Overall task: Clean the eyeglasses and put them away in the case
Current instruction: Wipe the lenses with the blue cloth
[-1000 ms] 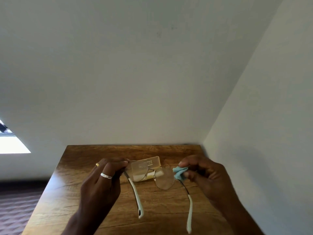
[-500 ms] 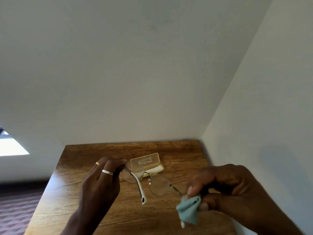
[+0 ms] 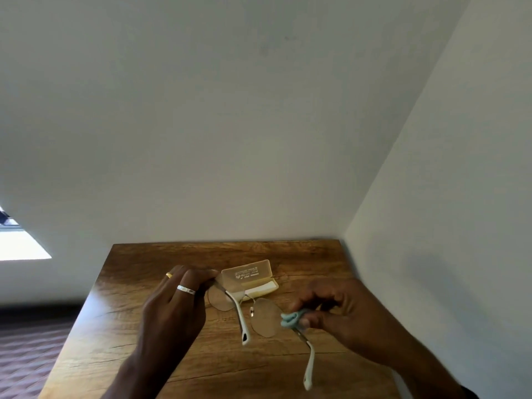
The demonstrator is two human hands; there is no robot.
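Rimless eyeglasses (image 3: 266, 316) with thin metal arms and white tips hang just above the wooden table (image 3: 218, 367). My left hand (image 3: 177, 306), wearing two rings, pinches the frame at its left hinge. My right hand (image 3: 338, 315) pinches a bunched light-blue cloth (image 3: 292, 318) against the right edge of the right lens. Behind the glasses a pale cream case (image 3: 253, 279) lies open on the table, its translucent lid tilted up.
The table stands in a corner, with a white wall along its far edge and another wall (image 3: 449, 254) close on the right. The floor (image 3: 26, 358) drops away past the table's left edge.
My right hand pulled the cloth off the lens toward me, then brought it back to the right lens. The left hand kept its hold on the frame.
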